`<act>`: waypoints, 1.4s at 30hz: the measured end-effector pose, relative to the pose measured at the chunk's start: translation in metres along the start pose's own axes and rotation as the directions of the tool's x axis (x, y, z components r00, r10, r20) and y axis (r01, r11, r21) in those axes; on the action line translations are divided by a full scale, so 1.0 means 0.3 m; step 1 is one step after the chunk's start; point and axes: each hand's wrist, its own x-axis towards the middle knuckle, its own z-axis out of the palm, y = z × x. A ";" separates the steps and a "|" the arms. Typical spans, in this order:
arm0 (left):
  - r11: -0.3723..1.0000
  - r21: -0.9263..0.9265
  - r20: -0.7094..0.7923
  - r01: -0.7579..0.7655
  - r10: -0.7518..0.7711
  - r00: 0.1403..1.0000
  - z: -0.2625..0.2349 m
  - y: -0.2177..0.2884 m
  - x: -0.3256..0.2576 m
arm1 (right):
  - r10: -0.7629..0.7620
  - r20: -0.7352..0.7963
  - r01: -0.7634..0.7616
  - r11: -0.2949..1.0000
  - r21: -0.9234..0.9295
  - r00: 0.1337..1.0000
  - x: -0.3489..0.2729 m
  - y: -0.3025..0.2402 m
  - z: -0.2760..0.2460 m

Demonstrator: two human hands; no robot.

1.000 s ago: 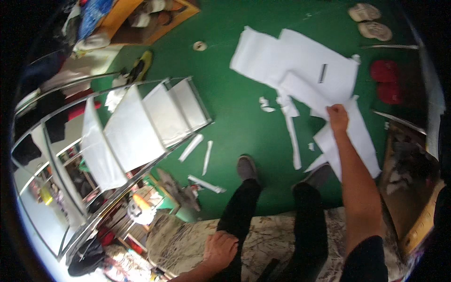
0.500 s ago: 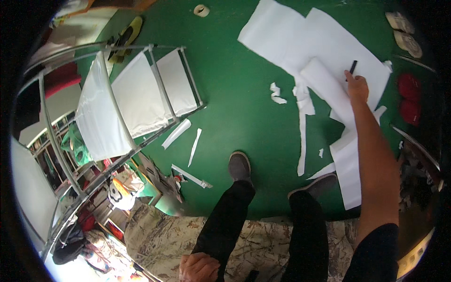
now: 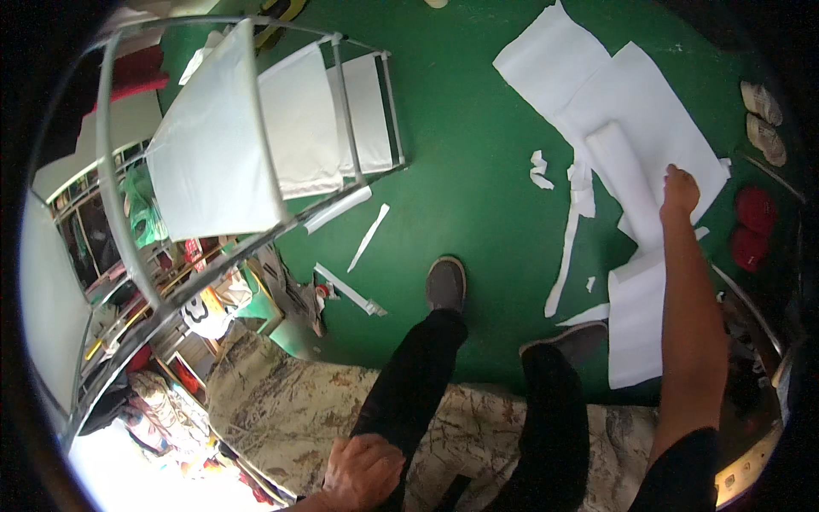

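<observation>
My right arm reaches out over white sheets lying on the green floor. At its end my right hand is closed above the large sheet, beside a rolled part; whatever it holds is hidden. My left hand rests closed on my left trouser leg, with nothing visible in it. Below the large sheet, a long white piece extends toward my right shoe. A ragged strip and a crumpled scrap lie left of the sheets.
A metal-framed rack with white panels stands at the left. Near its foot lie a thin white strip and a flat pale bar. Red shoes and pale shoes line the right side. A camouflage cloth is under my legs.
The view has shifted, moving the rack and sheets rightward in the picture. The black stick-like thing that showed in my right hand is out of sight. My left hand stays on my leg.
</observation>
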 end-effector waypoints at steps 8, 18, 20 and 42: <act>0.998 0.002 -0.120 -0.064 0.064 0.991 0.104 0.047 -0.123 | 0.201 0.509 -0.477 0.725 0.497 0.837 -0.994 -0.331 -0.459; 0.807 -0.579 -0.273 0.116 -0.326 0.905 0.158 0.126 -0.309 | 0.210 0.666 -0.516 0.801 0.302 0.716 -1.561 -0.674 -1.221; 0.666 -0.744 -0.317 0.053 -0.421 0.850 0.123 0.150 -0.343 | 0.175 0.623 -0.441 0.845 0.302 0.762 -1.571 -0.722 -1.347; -0.708 -0.520 -0.037 -0.479 -0.541 0.840 -0.987 0.261 -0.231 | -0.153 0.588 -0.144 0.893 0.427 0.795 -1.566 -1.727 -1.604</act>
